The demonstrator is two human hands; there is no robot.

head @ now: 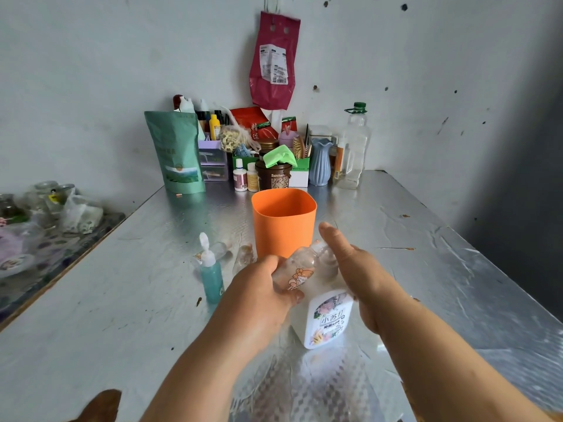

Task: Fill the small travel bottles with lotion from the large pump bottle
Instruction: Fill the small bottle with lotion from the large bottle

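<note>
**Item 1, near centre:** large pump bottle [330, 319], white with a floral label, standing on the foil-covered table [122, 300]. I judge it heavy and steady. Its pump head is hidden under my right hand [356, 269]; the thumb is out, but I cannot tell whether the fingers clasp.

**Item 2, just beyond:** small travel bottle [300, 271], clear, tilted with its neck towards the pump, gripped round the body by my left hand [259, 296]. Likely light, thin-walled and slippery; hold mid-body.

**Item 3, farther left:** another clear bottle [243, 257], beside the orange cup [283, 220].
</note>
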